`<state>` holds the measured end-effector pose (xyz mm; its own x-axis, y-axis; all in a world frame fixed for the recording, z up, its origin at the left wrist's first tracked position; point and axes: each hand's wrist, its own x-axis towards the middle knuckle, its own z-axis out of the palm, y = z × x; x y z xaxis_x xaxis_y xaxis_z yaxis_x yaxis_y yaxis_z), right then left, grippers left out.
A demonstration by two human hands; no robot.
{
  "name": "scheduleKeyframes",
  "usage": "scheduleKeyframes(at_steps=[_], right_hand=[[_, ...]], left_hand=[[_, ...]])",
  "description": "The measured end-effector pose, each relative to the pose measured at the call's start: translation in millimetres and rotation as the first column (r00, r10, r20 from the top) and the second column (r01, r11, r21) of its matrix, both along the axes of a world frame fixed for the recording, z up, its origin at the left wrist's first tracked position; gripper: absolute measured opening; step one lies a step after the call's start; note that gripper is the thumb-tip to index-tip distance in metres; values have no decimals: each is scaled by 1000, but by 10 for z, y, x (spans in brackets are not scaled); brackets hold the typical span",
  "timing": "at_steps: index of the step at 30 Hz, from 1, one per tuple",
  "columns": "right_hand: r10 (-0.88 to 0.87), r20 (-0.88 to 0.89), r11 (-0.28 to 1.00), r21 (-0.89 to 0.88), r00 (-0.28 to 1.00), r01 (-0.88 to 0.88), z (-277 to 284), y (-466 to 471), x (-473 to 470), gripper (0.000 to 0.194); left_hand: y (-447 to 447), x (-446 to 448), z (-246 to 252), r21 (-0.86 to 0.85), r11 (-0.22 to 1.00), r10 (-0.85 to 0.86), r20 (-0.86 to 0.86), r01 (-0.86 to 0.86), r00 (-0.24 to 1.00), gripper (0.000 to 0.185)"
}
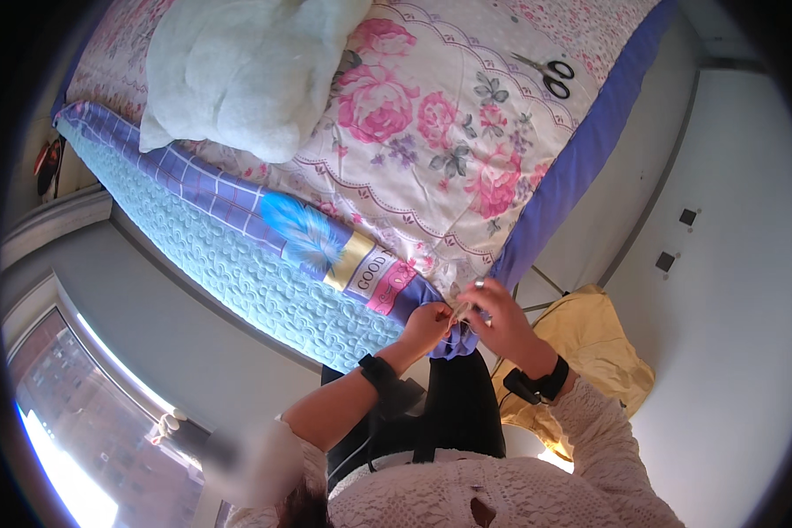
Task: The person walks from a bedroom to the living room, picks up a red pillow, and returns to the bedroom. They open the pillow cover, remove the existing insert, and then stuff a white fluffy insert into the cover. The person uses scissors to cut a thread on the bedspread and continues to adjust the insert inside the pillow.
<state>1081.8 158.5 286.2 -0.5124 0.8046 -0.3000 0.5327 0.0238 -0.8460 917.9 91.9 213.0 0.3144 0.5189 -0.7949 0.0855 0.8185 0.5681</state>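
A quilt or bed cover with a pink rose print (406, 112) lies before me. Its corner nearest me is gathered purple fabric (459, 346). Thin pale string (461, 313) runs in loose loops over that corner. My left hand (428, 325) pinches string at the gathered cloth, fingertips together. Just to its right, my right hand (501, 327) is curled with thumb and fingers closed around the string. A ring sits on one finger. Hands and loops partly hide each other, so any knot is too small to make out.
Black-handled scissors (551, 78) lie on the floral cloth at the far right. A bulky white padded bundle (237, 79) rests at the back left. Light blue embossed fabric (237, 270) hangs along the left edge. Yellow cloth (587, 350) is beside my right arm; a window (99, 396) is lower left.
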Motion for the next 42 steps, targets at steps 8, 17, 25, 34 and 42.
scheduleKeyframes(at_steps=[8,17,25,34,42], right_hand=[[-474,-5,849,263,881,458,-786,2023,207,31],[-353,665,839,537,658,-92,-1072,3688,898,40],[-437,507,627,764,743,-153,-1278,3323,1117,29],[-442,84,890,-84,893,448,-775,1549,1115,26],[-788,-137,389,-866,601,313,-112,-793,606,13]], left_hand=[[-134,-115,52,97,985,136,82,-144,987,9],[-256,-13,107,96,952,287,40,-290,957,6],[-326,115,178,126,973,205,-77,-194,976,9],[-351,28,376,558,824,31,-215,97,976,11],[-393,-109,415,-70,997,33,259,-16,965,19]])
